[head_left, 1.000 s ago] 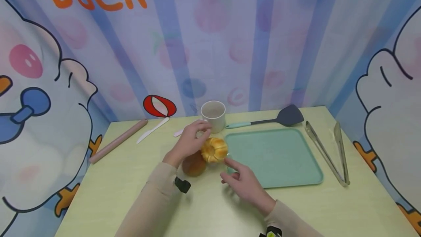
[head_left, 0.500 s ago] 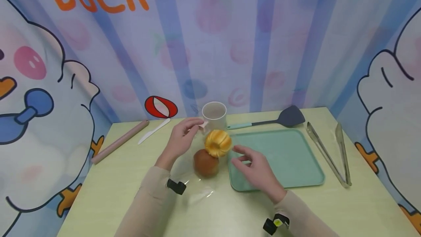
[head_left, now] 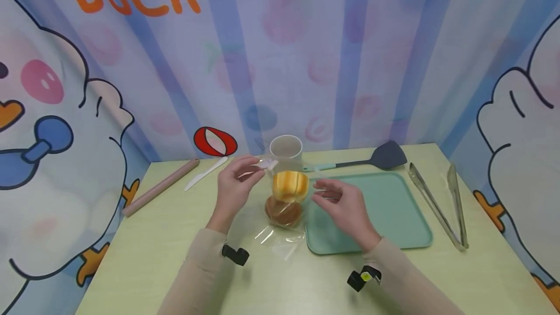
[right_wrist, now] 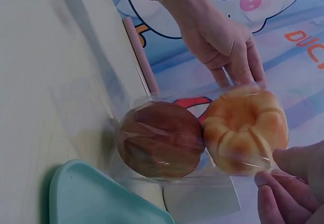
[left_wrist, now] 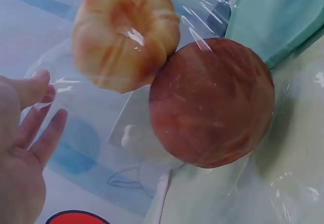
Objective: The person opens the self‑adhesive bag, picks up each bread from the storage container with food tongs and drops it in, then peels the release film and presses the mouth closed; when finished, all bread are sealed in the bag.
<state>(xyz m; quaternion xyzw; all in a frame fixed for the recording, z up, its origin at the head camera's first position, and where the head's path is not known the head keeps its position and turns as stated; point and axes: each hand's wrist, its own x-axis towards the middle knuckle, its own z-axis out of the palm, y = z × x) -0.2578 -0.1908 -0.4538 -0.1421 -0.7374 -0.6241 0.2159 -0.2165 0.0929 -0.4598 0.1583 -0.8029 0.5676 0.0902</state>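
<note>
A clear plastic bag [head_left: 286, 247] hangs between my hands over the middle of the table. Inside it, a golden ridged ring-shaped bread [head_left: 290, 186] sits above a round brown bun [head_left: 283, 212]. My left hand [head_left: 236, 186] pinches the bag's upper left edge between thumb and fingers. On the other side, my right hand [head_left: 345, 205] pinches the upper right edge, as the right wrist view shows with thumb and fingertips [right_wrist: 262, 179] on the film. The left wrist view has both breads [left_wrist: 212, 102] close up behind the shiny plastic.
A white mug [head_left: 286, 147] stands behind the bag. To the right lie a green tray [head_left: 393, 227], a spatula [head_left: 387, 155] and metal tongs [head_left: 437, 208]. A rolling pin [head_left: 162, 186] and a white plastic knife [head_left: 205, 174] lie at the left. A printed curtain [head_left: 302, 62] hangs behind the table.
The bag has been lifted and turned more upright, the brown bun now below the ring-shaped bread. My right hand has moved up and right to the bag's edge; my left hand has shifted left.
</note>
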